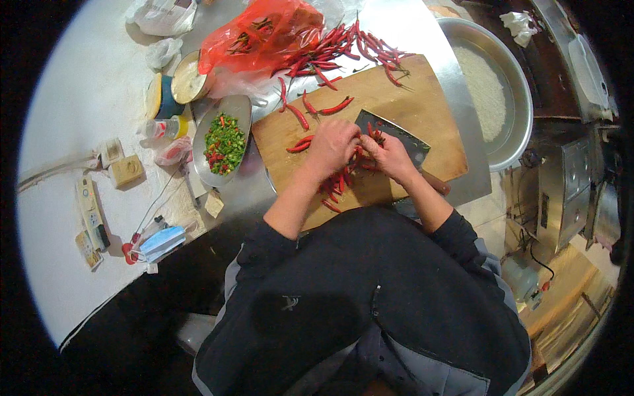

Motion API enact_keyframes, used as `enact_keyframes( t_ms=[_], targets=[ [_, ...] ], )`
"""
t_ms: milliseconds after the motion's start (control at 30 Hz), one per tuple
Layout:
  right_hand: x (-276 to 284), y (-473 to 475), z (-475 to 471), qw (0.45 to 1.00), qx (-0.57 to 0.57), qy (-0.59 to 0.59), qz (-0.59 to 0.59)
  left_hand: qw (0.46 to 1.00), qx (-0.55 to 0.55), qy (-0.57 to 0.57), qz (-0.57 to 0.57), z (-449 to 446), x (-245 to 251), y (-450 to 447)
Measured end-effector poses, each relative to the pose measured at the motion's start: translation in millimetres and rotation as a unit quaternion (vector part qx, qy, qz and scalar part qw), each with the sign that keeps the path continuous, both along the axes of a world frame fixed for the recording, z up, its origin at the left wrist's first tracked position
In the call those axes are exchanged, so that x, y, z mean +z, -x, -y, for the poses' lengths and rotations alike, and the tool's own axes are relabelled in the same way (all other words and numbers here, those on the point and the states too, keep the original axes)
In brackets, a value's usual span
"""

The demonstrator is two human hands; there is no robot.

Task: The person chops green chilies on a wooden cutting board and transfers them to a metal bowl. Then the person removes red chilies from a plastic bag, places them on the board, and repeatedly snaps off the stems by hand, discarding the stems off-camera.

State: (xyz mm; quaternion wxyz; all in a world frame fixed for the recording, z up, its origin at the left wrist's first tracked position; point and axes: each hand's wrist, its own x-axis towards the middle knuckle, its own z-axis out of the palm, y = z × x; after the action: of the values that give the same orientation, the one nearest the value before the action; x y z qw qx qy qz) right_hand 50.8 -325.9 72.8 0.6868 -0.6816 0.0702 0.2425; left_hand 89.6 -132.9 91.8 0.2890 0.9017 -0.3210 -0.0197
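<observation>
My left hand [337,143] and my right hand [389,154] meet over a wooden cutting board [426,94]. Red chilies [375,132] with their stems stick up from the fingers of my right hand. The fingertips of my left hand touch those of my right; what they pinch is hidden. More red chilies [337,190] lie on the board under my hands. A cleaver [413,142] lies flat beside my right hand, its wooden handle partly behind the forearm. Several loose chilies [337,106] lie beyond my left hand, with a large heap of them [342,42] farther back.
An oval dish [197,143] holds chopped green and red pieces at the left. A red plastic bag [277,29] lies behind the board. At the right stands a large metal basin [522,99] with white grains. Bowls and a plastic jar [173,126] are at the left.
</observation>
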Motion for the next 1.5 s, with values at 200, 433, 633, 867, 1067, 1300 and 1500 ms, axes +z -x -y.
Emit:
enact_keyframes(
  t_ms=[200, 433, 633, 867, 1067, 1300, 1500],
  targets=[
    [18, 3, 3, 0.986, 0.088, -0.14, -0.033, 0.902, 0.126, 0.256, -0.324, -4, 26, 56],
    [40, 4, 11, 0.933, 0.072, -0.296, -0.193, 0.883, 0.156, 0.288, -0.338, -11, 2, 77],
    [34, 7, 23, 0.96, 0.027, -0.196, -0.2, 0.974, 0.198, 0.092, -0.063, -30, -35, 33],
    [31, 11, 26, 0.969, 0.027, -0.177, -0.17, 0.972, 0.18, -0.096, 0.117, -71, -52, -66],
    [27, -1, 3, 0.999, 0.022, -0.016, -0.023, 0.993, 0.108, -0.054, -0.003, -56, -5, -32],
    [26, -4, -12, 0.994, 0.103, -0.032, 0.006, 0.964, 0.132, 0.087, -0.212, -9, 35, 51],
    [38, -1, -1, 0.973, 0.095, -0.146, -0.153, 0.952, 0.15, 0.174, -0.201, -2, 32, 62]
  ],
)
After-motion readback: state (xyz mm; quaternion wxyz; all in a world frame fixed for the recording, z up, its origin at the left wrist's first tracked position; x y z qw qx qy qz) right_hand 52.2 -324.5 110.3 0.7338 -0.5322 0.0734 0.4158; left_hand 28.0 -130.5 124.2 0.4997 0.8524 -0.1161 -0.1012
